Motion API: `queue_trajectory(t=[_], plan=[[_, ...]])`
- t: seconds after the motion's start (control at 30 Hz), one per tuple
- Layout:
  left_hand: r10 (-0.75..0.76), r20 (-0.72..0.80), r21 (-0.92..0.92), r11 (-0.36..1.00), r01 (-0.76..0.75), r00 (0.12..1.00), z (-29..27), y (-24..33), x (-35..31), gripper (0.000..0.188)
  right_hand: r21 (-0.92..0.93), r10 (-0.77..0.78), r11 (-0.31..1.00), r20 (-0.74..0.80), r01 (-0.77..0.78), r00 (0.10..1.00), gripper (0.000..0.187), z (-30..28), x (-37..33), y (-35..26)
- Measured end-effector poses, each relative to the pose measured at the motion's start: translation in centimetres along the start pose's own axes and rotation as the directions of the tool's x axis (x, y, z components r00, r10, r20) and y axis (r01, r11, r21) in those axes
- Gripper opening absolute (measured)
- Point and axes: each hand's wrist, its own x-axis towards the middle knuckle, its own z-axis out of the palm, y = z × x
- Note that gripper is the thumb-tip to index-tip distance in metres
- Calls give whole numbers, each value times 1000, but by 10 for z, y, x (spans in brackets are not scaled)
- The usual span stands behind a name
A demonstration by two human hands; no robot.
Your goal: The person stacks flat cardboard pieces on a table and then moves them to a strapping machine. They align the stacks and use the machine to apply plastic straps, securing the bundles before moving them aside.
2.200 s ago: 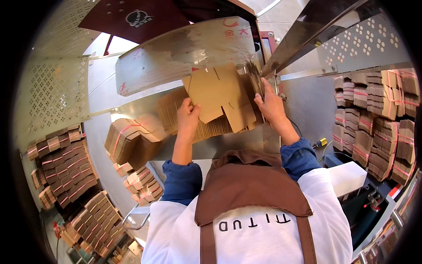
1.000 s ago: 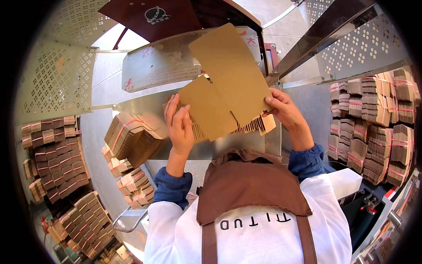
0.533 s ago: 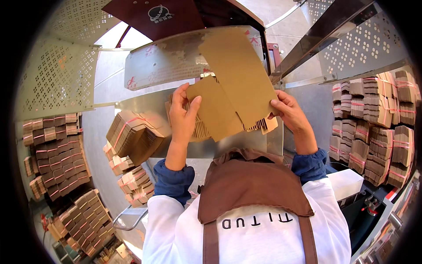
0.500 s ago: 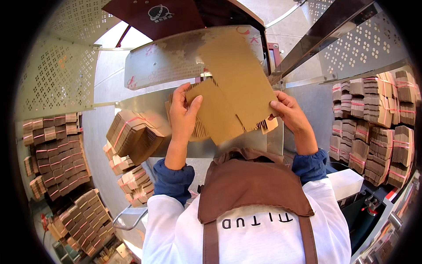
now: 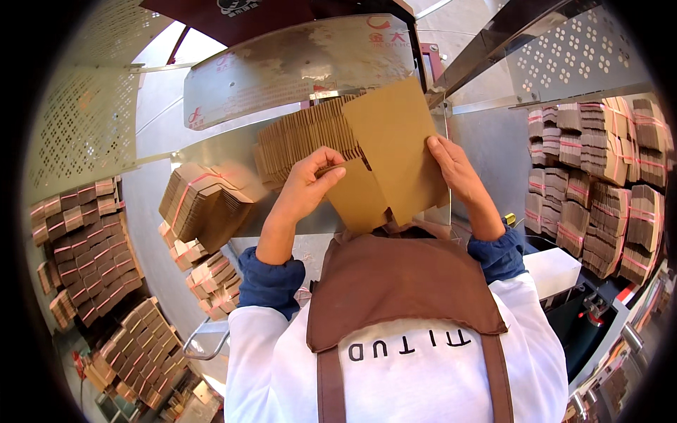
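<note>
A flat, slotted brown cardboard sheet (image 5: 398, 141) is held tilted in front of my chest. My left hand (image 5: 312, 185) pinches its left flap between thumb and fingers. Along the right edge, my right hand (image 5: 455, 168) grips it with the thumb on top and the other fingers partly hidden beneath. Just behind the sheet, a row of similar cardboard blanks (image 5: 302, 137) stands on a metal table (image 5: 282, 220); the sheet covers the row's right part.
Left of the row lies a cardboard bundle (image 5: 204, 201) tied with pink strap. A metal machine plate (image 5: 282, 67) spans the far side. Strapped cardboard stacks stand on the right (image 5: 589, 190) and left (image 5: 92, 247). A perforated panel (image 5: 88, 106) rises at far left.
Both hands have brought the cardboard sheet nearer to my body. More of the row of blanks behind it now shows. My left hand has shifted right and down along the flap.
</note>
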Motion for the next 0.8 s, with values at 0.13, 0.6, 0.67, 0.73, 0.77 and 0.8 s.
queue_trajectory(t=[0.13,0.6,0.67,0.73,0.77,0.8], plan=[[-44,101,-9,999,45,994,-3,1,-3,10,-23,23,999,-27,-23,999,48,9,-1,-2],[168,98,-327,936,-128,981,-15,-23,22,15,-268,14,963,71,6,997,67,45,44,6],[152,35,-418,900,-123,988,-14,-29,24,15,-250,23,968,82,-2,996,67,50,46,3],[116,-37,-535,837,-118,993,-7,-35,28,15,-222,39,975,88,-19,995,65,54,49,7],[80,-57,-545,833,-98,995,-5,-36,30,15,-197,58,980,107,-36,993,66,56,51,13],[44,-76,-559,825,-79,996,-1,-34,33,15,-175,78,983,127,-55,989,68,57,52,18]])
